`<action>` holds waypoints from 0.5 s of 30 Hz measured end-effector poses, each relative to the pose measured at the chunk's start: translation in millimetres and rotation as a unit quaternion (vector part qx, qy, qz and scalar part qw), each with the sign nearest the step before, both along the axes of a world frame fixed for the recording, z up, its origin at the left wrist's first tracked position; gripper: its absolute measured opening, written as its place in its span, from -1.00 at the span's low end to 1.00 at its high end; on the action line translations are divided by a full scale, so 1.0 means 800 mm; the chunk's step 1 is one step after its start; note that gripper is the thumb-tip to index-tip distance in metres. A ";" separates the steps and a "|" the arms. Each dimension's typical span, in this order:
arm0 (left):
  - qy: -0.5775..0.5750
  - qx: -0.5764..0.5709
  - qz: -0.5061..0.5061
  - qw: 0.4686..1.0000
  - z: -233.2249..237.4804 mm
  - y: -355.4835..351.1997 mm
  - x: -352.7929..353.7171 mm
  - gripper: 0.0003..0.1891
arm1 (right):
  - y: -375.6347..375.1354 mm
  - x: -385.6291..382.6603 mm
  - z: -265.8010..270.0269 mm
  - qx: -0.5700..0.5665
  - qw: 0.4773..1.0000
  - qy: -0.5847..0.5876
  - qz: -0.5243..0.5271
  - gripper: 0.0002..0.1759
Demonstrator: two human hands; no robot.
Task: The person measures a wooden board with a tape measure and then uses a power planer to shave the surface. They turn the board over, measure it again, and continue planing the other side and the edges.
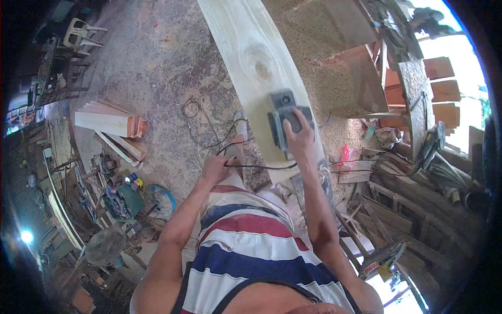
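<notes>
A long pale wooden board (248, 44) with a dark knot runs from the top of the view toward my body. On its near part sits a dark grey electric sander (282, 102). My right hand (300, 137) is closed over the top of the sander, and part of its grip is hidden under the fingers. Beside my leg, left of the board, my left hand (215, 168) is closed around the black power cord (261, 167). The cord stretches from there to the back of the sander and also loops over the floor.
Cut boards (104, 123) are stacked on the floor at left. Near them are a green machine (123, 201) and a coiled blue hose (164, 196). A heap of sawdust (324, 89) lies right of the board. Timber racks (402, 209) stand at lower right, and a plastic chair (78, 34) at upper left.
</notes>
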State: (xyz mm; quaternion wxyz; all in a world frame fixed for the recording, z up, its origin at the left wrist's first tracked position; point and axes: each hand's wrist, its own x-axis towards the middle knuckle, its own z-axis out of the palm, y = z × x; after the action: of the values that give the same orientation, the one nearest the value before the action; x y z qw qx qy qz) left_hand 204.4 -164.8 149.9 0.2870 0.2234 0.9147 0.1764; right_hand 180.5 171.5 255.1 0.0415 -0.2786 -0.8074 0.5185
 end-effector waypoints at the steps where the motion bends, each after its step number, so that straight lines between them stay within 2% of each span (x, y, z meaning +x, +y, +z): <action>1: -0.023 -0.024 0.002 0.999 -0.002 -0.007 -0.022 -0.80 | 0.002 -0.042 -0.006 0.002 1.000 0.010 0.004 -0.48; 3: -0.027 -0.015 0.018 0.999 -0.002 -0.018 -0.055 -0.75 | 0.010 -0.127 -0.025 0.006 0.999 0.030 0.007 -0.48; 5: -0.036 -0.009 0.042 0.998 -0.010 -0.027 -0.086 -0.71 | 0.018 -0.210 -0.049 0.063 0.994 0.089 0.005 -0.46; 8: -0.071 -0.033 0.095 0.992 -0.011 -0.037 -0.120 -0.68 | 0.021 -0.322 -0.031 0.063 0.998 -0.004 0.006 -0.44; 10: -0.102 -0.084 0.138 0.982 0.002 -0.041 -0.146 -0.69 | 0.028 -0.377 -0.035 0.057 0.998 0.012 0.009 -0.41; 11: -0.106 -0.074 0.166 0.978 0.000 -0.046 -0.157 -0.68 | 0.030 -0.404 -0.040 0.051 0.998 0.020 0.011 -0.40; 13: -0.118 -0.059 0.219 0.967 -0.016 -0.073 -0.168 -0.67 | 0.037 -0.460 -0.049 0.112 0.990 0.076 0.032 -0.39; 15: -0.031 -0.083 0.235 0.968 -0.046 -0.100 -0.177 -0.69 | 0.041 -0.515 -0.051 0.097 0.991 0.092 0.028 -0.40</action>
State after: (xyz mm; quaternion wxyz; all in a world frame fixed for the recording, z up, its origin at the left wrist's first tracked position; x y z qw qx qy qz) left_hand 62.8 -244.6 113.0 0.2832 -0.0276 0.9436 0.1695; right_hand -231.9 204.6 214.2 0.1279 -0.2022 -0.8541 0.4619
